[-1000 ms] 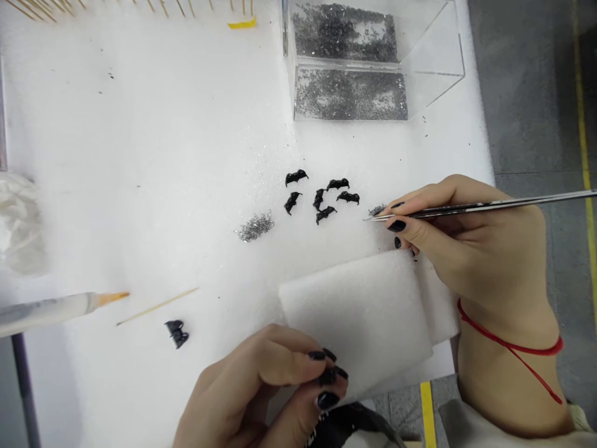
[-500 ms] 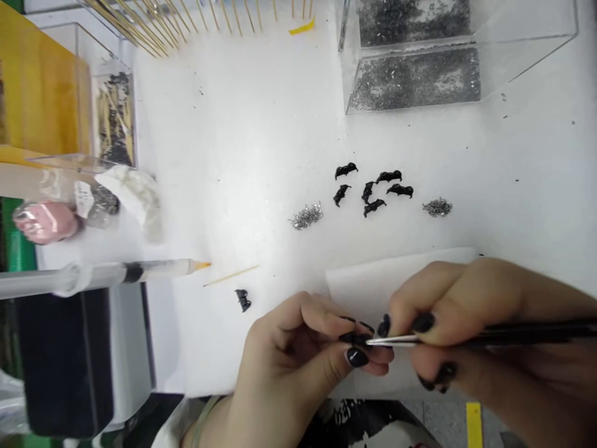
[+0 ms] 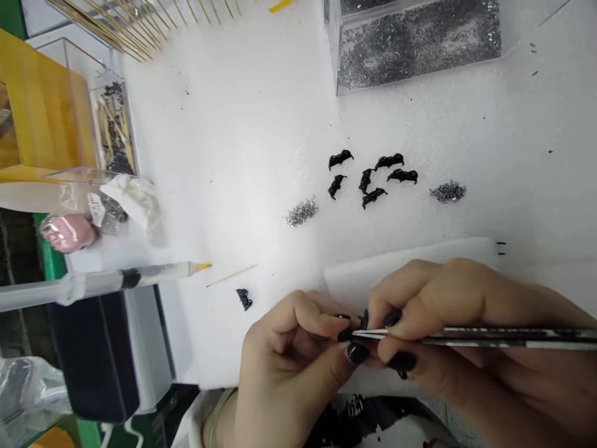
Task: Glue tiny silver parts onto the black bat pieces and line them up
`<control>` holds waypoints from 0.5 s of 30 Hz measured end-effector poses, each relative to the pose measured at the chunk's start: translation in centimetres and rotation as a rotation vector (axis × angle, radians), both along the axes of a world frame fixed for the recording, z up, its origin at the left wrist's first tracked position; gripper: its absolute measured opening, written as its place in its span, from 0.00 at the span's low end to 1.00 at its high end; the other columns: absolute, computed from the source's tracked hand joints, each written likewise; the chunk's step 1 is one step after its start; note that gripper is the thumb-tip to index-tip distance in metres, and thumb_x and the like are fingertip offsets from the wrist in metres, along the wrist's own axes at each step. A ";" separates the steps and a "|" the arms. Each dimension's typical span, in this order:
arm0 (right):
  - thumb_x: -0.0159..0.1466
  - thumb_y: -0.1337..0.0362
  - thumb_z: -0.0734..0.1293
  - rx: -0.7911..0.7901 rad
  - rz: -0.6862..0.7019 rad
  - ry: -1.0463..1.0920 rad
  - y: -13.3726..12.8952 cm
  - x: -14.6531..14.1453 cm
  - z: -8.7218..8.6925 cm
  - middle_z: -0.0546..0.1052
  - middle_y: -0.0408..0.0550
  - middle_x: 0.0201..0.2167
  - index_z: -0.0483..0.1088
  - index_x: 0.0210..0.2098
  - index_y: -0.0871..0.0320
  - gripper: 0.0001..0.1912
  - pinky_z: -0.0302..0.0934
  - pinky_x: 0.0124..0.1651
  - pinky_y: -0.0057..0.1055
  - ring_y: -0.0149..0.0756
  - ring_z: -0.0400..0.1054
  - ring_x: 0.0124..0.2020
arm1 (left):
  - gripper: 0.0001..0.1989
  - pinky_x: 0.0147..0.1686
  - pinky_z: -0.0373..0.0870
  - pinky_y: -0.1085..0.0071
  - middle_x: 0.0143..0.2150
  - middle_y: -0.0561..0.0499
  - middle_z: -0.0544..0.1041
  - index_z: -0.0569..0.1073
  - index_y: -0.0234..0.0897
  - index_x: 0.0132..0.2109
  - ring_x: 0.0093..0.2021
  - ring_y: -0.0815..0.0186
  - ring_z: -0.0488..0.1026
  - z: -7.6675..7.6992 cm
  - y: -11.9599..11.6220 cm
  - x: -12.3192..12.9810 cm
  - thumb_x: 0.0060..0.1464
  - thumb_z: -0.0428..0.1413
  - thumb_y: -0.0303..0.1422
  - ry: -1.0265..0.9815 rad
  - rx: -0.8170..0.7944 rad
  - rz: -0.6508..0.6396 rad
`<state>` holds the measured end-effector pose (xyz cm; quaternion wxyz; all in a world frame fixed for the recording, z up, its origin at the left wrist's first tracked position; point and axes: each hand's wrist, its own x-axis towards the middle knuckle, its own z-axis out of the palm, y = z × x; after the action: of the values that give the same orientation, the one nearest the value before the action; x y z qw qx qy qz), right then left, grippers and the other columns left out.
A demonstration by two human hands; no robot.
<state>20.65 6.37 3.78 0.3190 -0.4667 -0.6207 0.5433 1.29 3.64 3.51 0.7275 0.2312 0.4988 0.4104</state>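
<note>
Steel tweezers (image 3: 466,336) are gripped in the right hand (image 3: 466,323), whose fingers are curled closed around the shaft, and the fine tip is brought against the pinched fingertips of the left hand (image 3: 298,348) just in front of the near edge of the worktop (image 3: 261,124). The left hand is closed thumb to forefinger; whatever small piece may be pinched there is hidden by the dark nails and cannot be made out. Directly beneath and behind both hands a folded white foam pad (image 3: 420,261) is laid on the white foam surface. Farther out, a cluster of six small black parts (image 3: 370,174) is scattered near the middle, flanked by a left pile of tiny silver bits (image 3: 302,211) and a darker right pile of bits (image 3: 448,191). A single black part (image 3: 243,299) is seen apart, to the left of the left hand, near a thin wooden stick (image 3: 232,275) and the orange tip of a clear syringe (image 3: 102,281). At the far edge a clear acrylic box (image 3: 420,43) filled with grey bits is placed, and a row of wooden sticks (image 3: 140,25) is fanned at the upper left, beside a yellow block (image 3: 41,106).
</note>
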 end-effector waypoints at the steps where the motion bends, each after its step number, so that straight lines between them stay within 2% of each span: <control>1: 0.71 0.61 0.66 0.006 -0.008 0.006 -0.2 -0.1 0.0 0.78 0.36 0.38 0.70 0.42 0.47 0.01 0.73 0.35 0.18 0.27 0.76 0.38 | 0.12 0.39 0.79 0.84 0.37 0.58 0.82 0.80 0.42 0.37 0.36 0.75 0.81 0.1 0.0 0.1 0.56 0.63 0.18 -0.007 -0.005 0.013; 7: 0.72 0.56 0.64 -0.010 -0.213 -0.059 -1.0 -1.2 0.1 0.78 0.36 0.35 0.71 0.37 0.48 0.08 0.71 0.34 0.21 0.28 0.76 0.37 | 0.09 0.36 0.78 0.85 0.34 0.55 0.82 0.80 0.40 0.34 0.34 0.75 0.80 0.1 0.1 0.7 0.54 0.65 0.19 0.004 -0.022 0.086; 11: 0.71 0.60 0.66 0.005 -0.067 -0.034 -0.9 -0.6 0.0 0.78 0.35 0.37 0.70 0.40 0.47 0.02 0.73 0.37 0.20 0.28 0.76 0.40 | 0.09 0.36 0.77 0.85 0.34 0.55 0.81 0.81 0.40 0.34 0.34 0.75 0.79 0.1 0.1 0.7 0.54 0.65 0.20 0.019 -0.019 0.078; 15: 0.72 0.59 0.65 0.010 -0.049 -0.032 -0.6 0.0 -0.2 0.78 0.35 0.38 0.69 0.41 0.48 0.02 0.73 0.36 0.19 0.28 0.76 0.40 | 0.09 0.36 0.77 0.85 0.33 0.56 0.81 0.80 0.40 0.34 0.34 0.75 0.79 0.1 0.0 0.5 0.54 0.65 0.20 0.020 -0.020 0.074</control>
<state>20.68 5.79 3.61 0.3246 -0.4889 -0.6166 0.5248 1.81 3.67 3.63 0.7092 0.2095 0.5181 0.4297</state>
